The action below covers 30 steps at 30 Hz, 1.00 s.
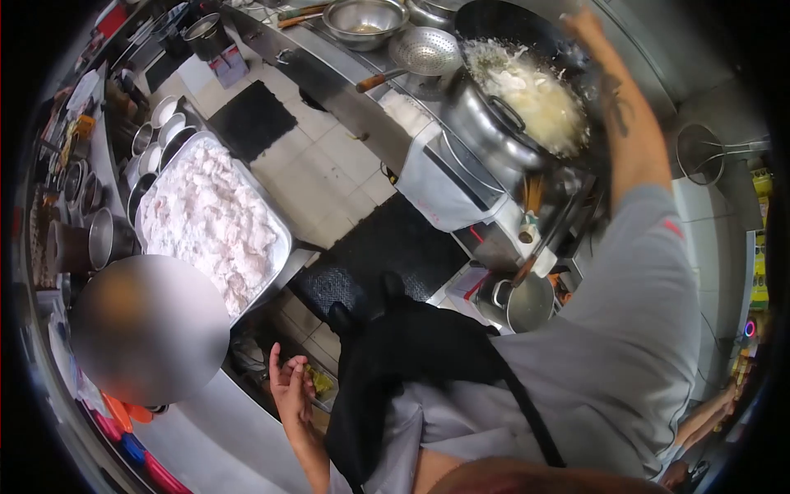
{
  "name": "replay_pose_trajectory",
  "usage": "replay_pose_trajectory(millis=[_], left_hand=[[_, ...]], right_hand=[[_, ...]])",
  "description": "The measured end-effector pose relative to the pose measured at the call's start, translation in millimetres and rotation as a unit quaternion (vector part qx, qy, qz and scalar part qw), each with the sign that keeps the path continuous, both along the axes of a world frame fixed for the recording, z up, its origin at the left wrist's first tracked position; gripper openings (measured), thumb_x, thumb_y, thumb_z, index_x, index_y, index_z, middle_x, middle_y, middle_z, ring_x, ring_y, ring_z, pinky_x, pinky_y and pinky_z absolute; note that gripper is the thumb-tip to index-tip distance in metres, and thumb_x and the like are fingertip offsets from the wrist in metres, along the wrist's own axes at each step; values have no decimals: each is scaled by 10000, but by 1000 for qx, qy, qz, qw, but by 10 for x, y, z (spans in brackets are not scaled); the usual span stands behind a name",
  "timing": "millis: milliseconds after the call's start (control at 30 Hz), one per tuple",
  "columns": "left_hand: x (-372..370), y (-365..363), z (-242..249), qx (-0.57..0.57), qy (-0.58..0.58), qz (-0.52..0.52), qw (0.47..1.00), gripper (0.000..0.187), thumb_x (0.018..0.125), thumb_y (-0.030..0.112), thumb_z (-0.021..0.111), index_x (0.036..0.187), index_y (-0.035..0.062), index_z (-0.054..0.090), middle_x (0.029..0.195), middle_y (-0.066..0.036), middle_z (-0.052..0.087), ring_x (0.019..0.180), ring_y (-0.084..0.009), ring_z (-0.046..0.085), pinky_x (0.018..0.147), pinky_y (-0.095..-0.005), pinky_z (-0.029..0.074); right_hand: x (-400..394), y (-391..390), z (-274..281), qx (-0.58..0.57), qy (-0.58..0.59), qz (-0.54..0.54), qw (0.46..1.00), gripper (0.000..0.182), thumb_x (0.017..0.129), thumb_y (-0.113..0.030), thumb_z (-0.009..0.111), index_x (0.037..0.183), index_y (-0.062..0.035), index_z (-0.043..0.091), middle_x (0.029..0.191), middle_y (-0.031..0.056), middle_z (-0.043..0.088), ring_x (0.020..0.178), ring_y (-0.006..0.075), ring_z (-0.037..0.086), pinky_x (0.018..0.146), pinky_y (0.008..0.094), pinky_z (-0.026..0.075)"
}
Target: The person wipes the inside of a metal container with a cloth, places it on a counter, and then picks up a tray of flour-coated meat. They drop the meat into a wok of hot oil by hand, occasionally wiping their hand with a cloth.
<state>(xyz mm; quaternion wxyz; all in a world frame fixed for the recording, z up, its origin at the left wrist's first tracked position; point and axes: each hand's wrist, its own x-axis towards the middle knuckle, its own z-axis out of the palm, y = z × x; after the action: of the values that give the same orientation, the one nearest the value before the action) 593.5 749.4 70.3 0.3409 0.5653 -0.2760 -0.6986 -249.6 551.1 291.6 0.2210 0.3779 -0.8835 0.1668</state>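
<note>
My right hand (pixel 583 26) reaches out at the top, by the far edge of a black wok (pixel 502 20). Its fingers are small and blurred, so I cannot make out whether they hold anything. Below it, pale pieces (pixel 527 86) fry in bubbling, foamy oil in the wok. At the lower left, my left hand (pixel 292 387) is held up with its fingers apart and nothing visible in it. Up and left of that hand, a large metal tray (pixel 284 251) is heaped with white-coated pieces (pixel 210 214) resembling floured raw meat.
A perforated skimmer (pixel 424 51) and a metal bowl (pixel 366 20) rest left of the wok. A steel pot (pixel 531 303) stands below the stove. Several metal bowls (pixel 169 128) line the left counter. Black mats (pixel 378 251) cover part of the tiled floor. Another person's arm (pixel 708 416) shows at right.
</note>
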Motion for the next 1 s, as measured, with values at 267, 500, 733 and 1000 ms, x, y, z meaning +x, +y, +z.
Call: replay_pose_trajectory(millis=[267,500,733,1000], left_hand=[[330,-101,143,-25,15,38,999,686,881,25,611,1472,115,274,1008,-100,607,551,-60,486,413,-171,376],[925,85,-42,-37,25,86,995,709,866,5,609,1474,116,263,992,-92,605,575,-69,497,426,-180,391],[1230,520,-15,-24,20,190,981,726,859,-37,586,1481,137,254,997,-109,589,547,-65,514,395,-173,400],[1306,733,-69,-21,34,228,973,727,877,-12,581,1491,144,225,1018,-106,591,538,-60,492,402,-163,391]], right_hand=[[3112,-1010,740,37,115,467,876,797,678,-149,817,1384,-115,449,1282,179,544,1192,294,514,989,367,430],[6762,-579,-1124,344,96,634,686,974,649,-95,805,1469,-277,313,1491,233,280,1304,421,391,994,444,459],[7931,-283,-2116,363,273,724,519,688,819,-63,590,1429,-307,387,1518,175,255,1316,485,339,765,408,561],[7777,-589,-2404,290,173,813,474,308,817,-135,588,1122,-163,608,1315,154,435,1044,343,516,707,376,535]])
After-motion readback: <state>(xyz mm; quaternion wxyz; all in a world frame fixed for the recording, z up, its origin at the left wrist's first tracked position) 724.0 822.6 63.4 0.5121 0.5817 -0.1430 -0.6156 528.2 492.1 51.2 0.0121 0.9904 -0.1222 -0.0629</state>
